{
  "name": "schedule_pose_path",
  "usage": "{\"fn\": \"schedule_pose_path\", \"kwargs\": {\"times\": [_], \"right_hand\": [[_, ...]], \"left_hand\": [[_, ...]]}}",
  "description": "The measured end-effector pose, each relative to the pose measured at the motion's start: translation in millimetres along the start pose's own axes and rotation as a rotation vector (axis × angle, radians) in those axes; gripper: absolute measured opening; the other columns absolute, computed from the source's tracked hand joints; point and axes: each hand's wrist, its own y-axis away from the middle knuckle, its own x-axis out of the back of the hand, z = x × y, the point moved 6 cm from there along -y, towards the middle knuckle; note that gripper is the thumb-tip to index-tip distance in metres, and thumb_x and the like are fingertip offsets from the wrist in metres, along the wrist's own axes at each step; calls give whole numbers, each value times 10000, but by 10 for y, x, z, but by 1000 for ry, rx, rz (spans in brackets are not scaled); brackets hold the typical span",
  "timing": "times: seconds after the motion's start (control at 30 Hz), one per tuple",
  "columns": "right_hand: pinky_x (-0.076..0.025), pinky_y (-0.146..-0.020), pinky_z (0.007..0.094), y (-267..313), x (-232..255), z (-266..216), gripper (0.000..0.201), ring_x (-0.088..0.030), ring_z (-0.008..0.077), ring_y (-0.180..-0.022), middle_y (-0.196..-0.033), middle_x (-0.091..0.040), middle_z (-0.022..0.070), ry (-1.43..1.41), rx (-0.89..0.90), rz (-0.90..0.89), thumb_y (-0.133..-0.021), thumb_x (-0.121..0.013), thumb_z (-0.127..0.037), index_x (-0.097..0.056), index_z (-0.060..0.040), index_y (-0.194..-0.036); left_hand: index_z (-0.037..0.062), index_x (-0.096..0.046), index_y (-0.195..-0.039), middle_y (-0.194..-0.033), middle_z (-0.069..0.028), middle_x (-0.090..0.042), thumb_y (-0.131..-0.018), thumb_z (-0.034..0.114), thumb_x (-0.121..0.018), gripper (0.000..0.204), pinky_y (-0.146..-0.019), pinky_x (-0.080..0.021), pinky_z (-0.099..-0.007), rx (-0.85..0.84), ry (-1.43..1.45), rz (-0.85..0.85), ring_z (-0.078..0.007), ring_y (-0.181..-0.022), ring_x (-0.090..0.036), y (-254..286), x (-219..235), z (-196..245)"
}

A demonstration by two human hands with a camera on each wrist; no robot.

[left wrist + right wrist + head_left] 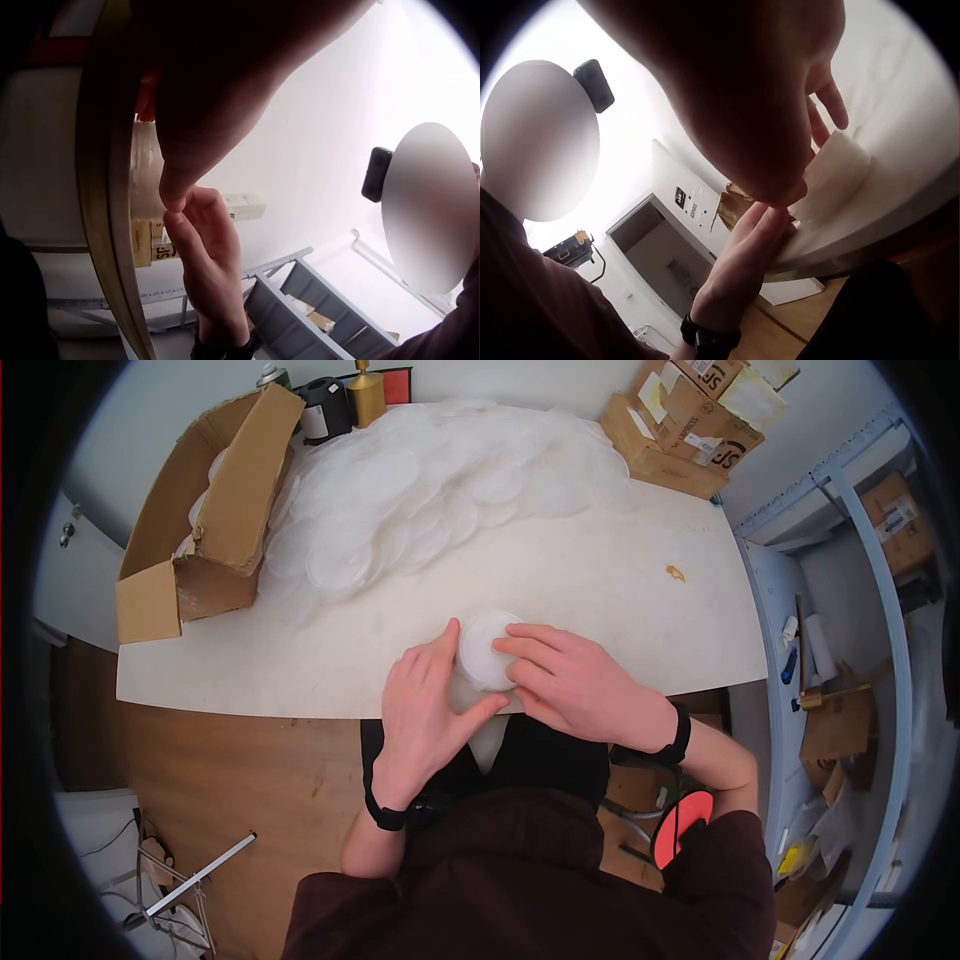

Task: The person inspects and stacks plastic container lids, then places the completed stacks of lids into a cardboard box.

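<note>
A short stack of round white discs (487,650) stands near the table's front edge, between both hands in the head view. My left hand (425,705) is at its left side, fingers extended and thumb spread along the near side. From the right, my right hand (585,685) reaches over the stack, with fingertips on its top and right rim. The thumbs come close together at the near side. The right wrist view shows the white side of the stack (838,169) beside the right hand's fingers. Part of its right edge is hidden by the right hand.
A large heap of thin white discs (420,490) spreads over the back of the white table (640,590). An open cardboard box (225,510) stands at left, stacked cartons (680,430) at back right. Blue-grey shelving (850,510) borders the right side.
</note>
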Motion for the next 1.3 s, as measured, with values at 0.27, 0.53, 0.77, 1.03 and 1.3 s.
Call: {"fn": "schedule_pose_path", "kwargs": {"times": [0.27, 0.53, 0.77, 1.03, 1.3], "right_hand": [[-597, -991, 501, -53, 455, 1166, 273, -707, 398, -1182, -1228, -778, 153, 94, -381, 197, -1047, -743, -227, -716, -25, -1228], [-611, -969, 490, 113, 426, 2783, 147, -701, 371, -1147, -1126, -758, 133, 662, -640, 98, -1026, -684, -129, -742, -30, -1118], [-605, -899, 498, 81, 679, 1973, 76, -707, 355, -1072, -1078, -749, 147, 456, -548, 277, -983, -693, -79, -704, -42, -1048], [-647, -976, 456, -31, 228, 0, 232, -734, 354, -1287, -1313, -759, 134, 130, -37, 87, -884, -810, -29, -672, -33, -1070], [-635, -1036, 456, -65, 28, -46, 273, -689, 342, -1356, -1370, -734, 136, 44, 33, 14, -895, -849, -92, -698, -39, -1116]], "left_hand": [[10, -615, -1583, -1357, -161, -748, -864, 343, -973, 870, -1027, -541, -476, 7, 8, 28, -353, -1182, -692, 3, -3, 14], [-4, -632, -1552, -1312, -165, -755, -882, 335, -965, 822, -1000, -551, -483, 11, 21, 30, -358, -1153, -697, 0, 8, 20], [-19, -620, -1565, -1412, -163, -746, -883, 337, -965, 843, -1014, -551, -463, -6, -16, 37, -349, -1208, -699, 8, 11, -14], [-16, -593, -1599, -1480, -201, -716, -870, 311, -966, 881, -1082, -548, -496, 17, 43, 19, -409, -1276, -686, 10, -6, -10], [-26, -588, -1603, -1420, -184, -738, -864, 358, -973, 918, -1037, -550, -478, 68, 70, 10, -379, -1224, -696, 29, -10, -53]]}}
